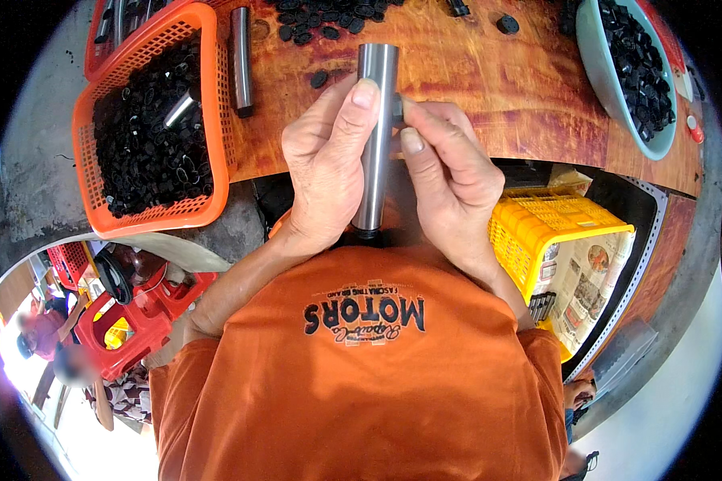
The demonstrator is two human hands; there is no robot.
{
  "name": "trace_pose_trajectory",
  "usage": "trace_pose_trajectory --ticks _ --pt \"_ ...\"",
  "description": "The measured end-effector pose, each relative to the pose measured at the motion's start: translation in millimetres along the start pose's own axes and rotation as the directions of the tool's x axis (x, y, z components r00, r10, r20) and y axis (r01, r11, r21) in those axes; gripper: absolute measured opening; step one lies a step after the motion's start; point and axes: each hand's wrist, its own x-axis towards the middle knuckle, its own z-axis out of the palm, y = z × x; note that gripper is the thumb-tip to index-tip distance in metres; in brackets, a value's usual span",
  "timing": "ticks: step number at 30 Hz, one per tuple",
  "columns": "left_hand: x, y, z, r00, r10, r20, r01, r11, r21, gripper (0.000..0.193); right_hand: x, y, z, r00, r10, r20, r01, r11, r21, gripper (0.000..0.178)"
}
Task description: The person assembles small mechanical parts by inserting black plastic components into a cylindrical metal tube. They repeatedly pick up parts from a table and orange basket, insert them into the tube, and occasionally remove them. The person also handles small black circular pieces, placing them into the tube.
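Observation:
A shiny metal tube (377, 172) stands nearly upright in front of my chest, over the table's near edge. My left hand (321, 160) is wrapped round it from the left, with the thumb lying along its front. At the tube's right side, my right hand (457, 168) pinches a small dark piece (398, 111) between thumb and forefinger. That piece lies against the tube wall, mostly hidden by the fingers. A black end shows at the tube's bottom (367, 233). One loose black oval part (319, 79) lies on the table just beyond my left hand.
An orange basket (223, 128) at left holds many small black parts. Beside it lies another metal tube (241, 60). Black parts (329, 16) are heaped at the far edge. A pale blue bowl (598, 64) and a yellow crate (561, 207) are at right. A red stool (132, 325) stands lower left, near another person.

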Motion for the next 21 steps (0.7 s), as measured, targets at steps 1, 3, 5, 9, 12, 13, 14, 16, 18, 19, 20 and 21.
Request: trace_pose_trajectory --ticks 1,3,5,9,12,13,14,16,18,19,20,21 --pt "0 0 0 1.000 -0.007 0.010 0.008 1.000 -0.020 0.031 -1 0 0 0.999 0.030 -0.017 -0.029 0.999 0.026 0.020" --pt "-2 2 1 0.999 -0.021 0.031 0.023 0.998 -0.061 0.032 -1 2 1 0.996 0.080 -0.031 -0.077 0.993 0.087 0.017" --pt "-2 0 -2 0.999 -0.018 0.040 0.021 0.997 -0.069 0.031 0 4 1 0.994 0.110 -0.026 -0.105 0.986 0.131 0.014" --pt "-4 4 -3 0.998 -0.043 0.038 0.044 0.999 -0.026 0.033 2 1 -3 0.983 0.178 0.042 -0.182 0.960 0.214 0.014" --pt "-4 5 -6 0.992 -0.091 0.091 0.099 0.992 -0.082 0.036 6 -3 -5 0.956 0.274 0.102 -0.292 0.876 0.384 0.018" --pt "-3 7 -5 0.990 -0.104 0.092 0.113 0.988 -0.108 0.037 7 -3 -5 0.944 0.305 0.126 -0.328 0.829 0.452 0.019" --pt "-3 10 -1 0.989 -0.116 0.094 0.128 0.983 -0.134 0.037 8 -2 -5 0.946 0.302 0.119 -0.322 0.832 0.451 0.020" --pt "-2 10 -1 0.986 -0.124 0.107 0.139 0.980 -0.146 0.039 7 -1 -6 0.950 0.294 0.106 -0.310 0.836 0.453 0.021" --pt "-2 7 -5 0.985 -0.115 0.132 0.130 0.985 -0.116 0.041 8 -3 -5 0.964 0.250 0.091 -0.264 0.854 0.449 0.021" --pt "-2 7 -4 0.981 -0.141 0.132 0.160 0.976 -0.147 0.041 8 -2 -5 0.969 0.231 0.083 -0.243 0.863 0.444 0.021" --pt "-1 8 -3 0.977 -0.167 0.134 0.189 0.966 -0.177 0.041 8 -2 -4 0.970 0.226 0.085 -0.240 0.862 0.446 0.021" --pt "-1 9 -3 0.972 -0.192 0.136 0.218 0.954 -0.207 0.041 8 -1 -4 0.971 0.221 0.087 -0.236 0.862 0.449 0.022"
